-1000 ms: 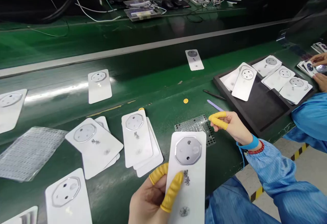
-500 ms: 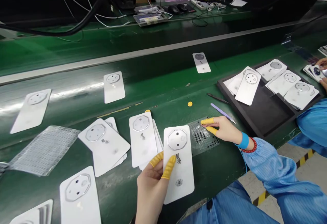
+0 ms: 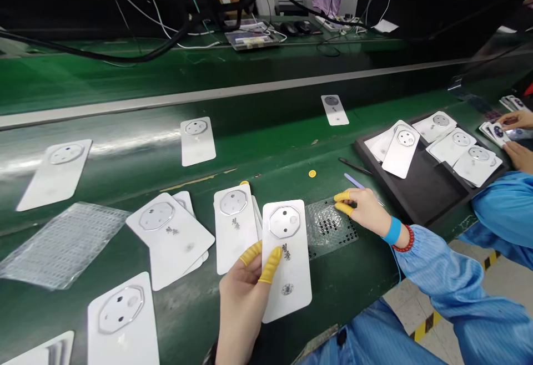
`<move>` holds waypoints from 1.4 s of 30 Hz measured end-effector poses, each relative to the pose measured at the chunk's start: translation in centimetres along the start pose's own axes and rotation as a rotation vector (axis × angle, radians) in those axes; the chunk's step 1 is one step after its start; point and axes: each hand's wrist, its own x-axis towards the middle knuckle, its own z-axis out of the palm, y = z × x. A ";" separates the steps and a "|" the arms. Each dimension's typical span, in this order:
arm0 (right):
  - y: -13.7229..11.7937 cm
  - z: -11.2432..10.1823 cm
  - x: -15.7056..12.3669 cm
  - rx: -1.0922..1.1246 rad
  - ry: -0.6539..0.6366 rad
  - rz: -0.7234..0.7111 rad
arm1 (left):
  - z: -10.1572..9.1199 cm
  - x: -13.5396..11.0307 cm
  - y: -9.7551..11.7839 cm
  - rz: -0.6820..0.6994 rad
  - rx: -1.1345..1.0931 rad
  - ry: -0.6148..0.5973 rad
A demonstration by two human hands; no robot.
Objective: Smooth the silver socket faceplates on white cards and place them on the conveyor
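Over the near edge of the green bench, grips a white back cover at its left side in the left hand, wrist cut off below. Rests the right hand on a clear dotted sheet just right of it, capped fingertips close together; cannot tell if pinching anything.

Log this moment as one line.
left hand: holds white back cover | right hand: at dotted sheet | purple tool: lying on green belt
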 end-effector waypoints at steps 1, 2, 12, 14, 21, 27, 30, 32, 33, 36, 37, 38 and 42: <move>-0.2 -0.2 0.1 -0.009 -0.004 -0.005 | -0.1 0.1 0.1 -0.001 -0.006 -0.004; -0.3 -0.3 0.2 -0.011 -0.013 -0.006 | -0.2 0.2 0.2 -0.002 -0.016 -0.011; -0.2 -1.3 0.7 0.064 -0.114 0.131 | -2.3 0.8 0.5 -0.021 -0.150 0.035; -0.3 -1.8 0.9 0.071 -0.087 0.161 | -2.7 0.9 0.2 -0.060 -0.162 0.042; -1.2 -3.3 1.7 0.175 -0.068 0.279 | -3.4 0.6 -0.5 -0.069 -0.205 -0.052; -2.6 -4.2 1.4 0.253 -0.130 0.341 | -3.1 0.5 -0.4 -0.096 -0.204 -0.045; -3.2 -5.2 1.8 0.253 -0.113 0.342 | -3.0 0.3 0.0 -0.114 -0.214 -0.031; -3.5 -5.7 2.4 0.251 -0.110 0.325 | -2.9 0.3 0.2 -0.122 -0.219 -0.028; -3.6 -5.8 2.6 0.250 -0.114 0.311 | -2.9 0.3 0.2 -0.127 -0.215 -0.015; -3.5 -5.1 3.1 0.239 -0.145 0.265 | -2.9 0.6 0.1 -0.134 -0.214 0.020; -3.2 -4.6 3.1 0.230 -0.157 0.253 | -3.0 0.7 0.0 -0.129 -0.224 0.019; -3.0 -4.0 3.1 0.218 -0.167 0.244 | -3.0 0.7 -0.1 -0.122 -0.236 0.009; -1.3 -1.7 2.7 0.140 -0.180 0.219 | -3.2 0.9 -0.6 -0.101 -0.244 -0.008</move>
